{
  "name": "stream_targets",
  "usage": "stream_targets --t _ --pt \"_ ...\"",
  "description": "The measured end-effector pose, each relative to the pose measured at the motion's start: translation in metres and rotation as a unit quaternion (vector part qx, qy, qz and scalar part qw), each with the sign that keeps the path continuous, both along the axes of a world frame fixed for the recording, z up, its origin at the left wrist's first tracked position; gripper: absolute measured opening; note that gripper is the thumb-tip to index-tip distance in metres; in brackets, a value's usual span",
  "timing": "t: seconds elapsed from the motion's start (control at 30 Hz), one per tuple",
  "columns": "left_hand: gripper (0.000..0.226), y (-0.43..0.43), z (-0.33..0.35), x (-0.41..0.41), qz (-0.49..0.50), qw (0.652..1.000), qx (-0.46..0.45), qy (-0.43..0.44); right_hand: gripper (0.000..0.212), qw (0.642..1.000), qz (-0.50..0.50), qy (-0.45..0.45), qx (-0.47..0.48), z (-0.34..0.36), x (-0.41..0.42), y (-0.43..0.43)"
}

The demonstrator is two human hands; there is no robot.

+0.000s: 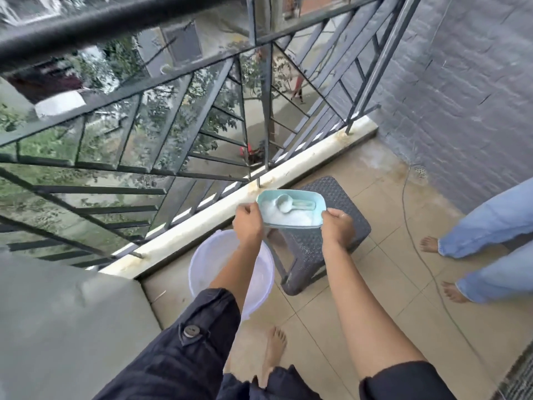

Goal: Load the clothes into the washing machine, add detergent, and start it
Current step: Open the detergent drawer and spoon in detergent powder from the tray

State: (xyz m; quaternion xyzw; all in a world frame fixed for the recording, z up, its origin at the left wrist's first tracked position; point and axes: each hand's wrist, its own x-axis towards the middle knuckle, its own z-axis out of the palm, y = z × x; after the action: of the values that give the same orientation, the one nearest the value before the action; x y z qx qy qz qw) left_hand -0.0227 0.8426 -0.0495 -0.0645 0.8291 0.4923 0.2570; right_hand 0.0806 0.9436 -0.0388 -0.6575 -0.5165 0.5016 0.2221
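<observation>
Over the woven stool (343, 197), the left hand (248, 223) and right hand (337, 226) are gripping a pale blue tub (319, 204) containing white detergent powder (291, 220) and a scoop (284, 204).

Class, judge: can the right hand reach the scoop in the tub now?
Probably yes: the scoop lies uncovered in the open tub near the right hand, though that hand and the left hand both grip the tub.

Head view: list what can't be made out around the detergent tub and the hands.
- Grey surface: cut off by the left and bottom edges; what it is cannot be told.
- White basin: partly hidden by the left forearm.
- Left hand and right hand: fingertips hidden under the detergent tub.
- Second person: cut off above the legs by the right edge.
</observation>
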Motion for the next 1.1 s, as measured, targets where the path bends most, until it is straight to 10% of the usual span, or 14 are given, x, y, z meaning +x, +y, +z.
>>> stream_targets --t 1.1 --pt "0.032 -0.434 0.094 -0.051 0.227 0.966 0.056 0.105 0.038 0.965 0.257 0.037 0.046 0.118 -0.098 -0.407"
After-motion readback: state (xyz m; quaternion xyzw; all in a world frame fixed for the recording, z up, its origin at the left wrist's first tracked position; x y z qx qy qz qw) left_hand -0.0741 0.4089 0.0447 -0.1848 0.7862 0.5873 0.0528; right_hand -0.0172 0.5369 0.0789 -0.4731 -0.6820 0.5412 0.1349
